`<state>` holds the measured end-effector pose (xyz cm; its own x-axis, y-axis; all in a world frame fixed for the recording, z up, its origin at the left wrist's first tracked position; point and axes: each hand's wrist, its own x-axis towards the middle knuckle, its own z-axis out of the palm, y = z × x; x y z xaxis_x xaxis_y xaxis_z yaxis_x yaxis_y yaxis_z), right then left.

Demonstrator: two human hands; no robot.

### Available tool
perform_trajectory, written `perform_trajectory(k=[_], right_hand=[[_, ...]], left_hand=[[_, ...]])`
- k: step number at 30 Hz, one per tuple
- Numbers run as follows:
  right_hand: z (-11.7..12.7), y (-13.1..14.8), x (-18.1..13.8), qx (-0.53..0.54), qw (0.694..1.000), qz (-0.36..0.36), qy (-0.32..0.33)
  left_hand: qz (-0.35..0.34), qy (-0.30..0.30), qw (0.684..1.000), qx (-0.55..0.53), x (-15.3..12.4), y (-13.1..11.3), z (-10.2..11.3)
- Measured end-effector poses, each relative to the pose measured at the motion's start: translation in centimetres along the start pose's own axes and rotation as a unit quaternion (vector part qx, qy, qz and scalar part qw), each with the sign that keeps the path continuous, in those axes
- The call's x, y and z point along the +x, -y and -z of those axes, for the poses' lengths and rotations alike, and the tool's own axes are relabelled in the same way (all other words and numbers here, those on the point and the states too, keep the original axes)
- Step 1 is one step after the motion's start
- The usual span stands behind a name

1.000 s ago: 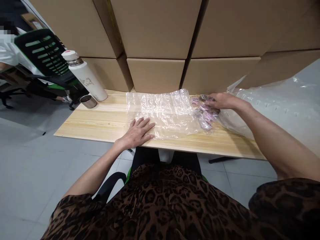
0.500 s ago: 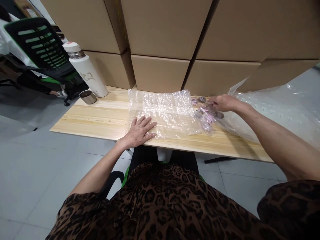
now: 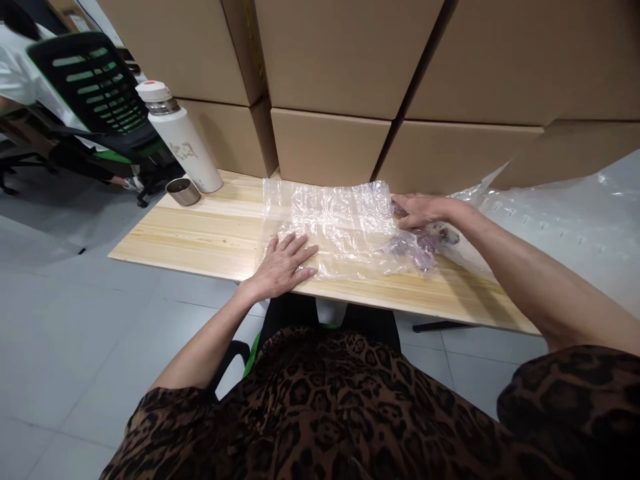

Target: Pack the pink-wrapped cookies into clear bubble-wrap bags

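Note:
A clear plastic bag lies flat and crinkled on the wooden table. On its lower left part rests my left hand, palm down with the fingers spread. My right hand reaches to the bag's right edge, fingers stretched left over a small purple item that shows between thumb and fingers. Below it, a cluster of small purple wrapped pieces lies at the bag's right end, partly under clear film. What lies beneath my right palm is hidden.
Stacked cardboard boxes line the table's back edge. A white thermos and a metal cup stand at the back left. A large clear plastic sheet or bag covers the right side. A person sits near a green-black chair at the left.
My right hand has moved left from the purple cluster to the bag's right edge, over small items lying there. My left hand stays flat on the bag. The view has shifted slightly.

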<state>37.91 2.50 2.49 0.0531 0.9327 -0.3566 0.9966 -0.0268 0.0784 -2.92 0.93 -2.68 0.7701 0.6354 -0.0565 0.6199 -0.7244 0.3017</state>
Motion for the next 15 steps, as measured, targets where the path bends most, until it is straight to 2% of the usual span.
perform_trajectory(k=[2,6,9,11,13,15], right_hand=[[0.0,0.3,0.4,-0.017,1.000,-0.016,-0.007],[-0.5,1.3,0.8,-0.032,0.996,-0.031,-0.076],[-0.5,1.1,0.2,0.035,0.991,-0.067,-0.114],[0.0,0.4,-0.9,0.140,0.967,-0.102,-0.186],[0.9,-0.3,-2.4,0.216,0.928,-0.125,-0.276],[1.8,-0.4,-3.9,0.263,0.895,-0.109,-0.342]], left_hand=[[0.004,0.002,1.000,0.002,0.0,-0.1,0.1],[0.005,0.001,1.000,-0.002,0.0,-0.2,0.1],[0.003,-0.004,1.000,-0.012,0.1,-0.1,-0.1],[-0.001,-0.008,1.000,-0.018,0.2,0.0,-0.2],[-0.008,-0.011,0.999,-0.040,0.0,0.0,-0.1],[-0.025,-0.025,0.995,-0.092,-0.4,0.0,0.3]])
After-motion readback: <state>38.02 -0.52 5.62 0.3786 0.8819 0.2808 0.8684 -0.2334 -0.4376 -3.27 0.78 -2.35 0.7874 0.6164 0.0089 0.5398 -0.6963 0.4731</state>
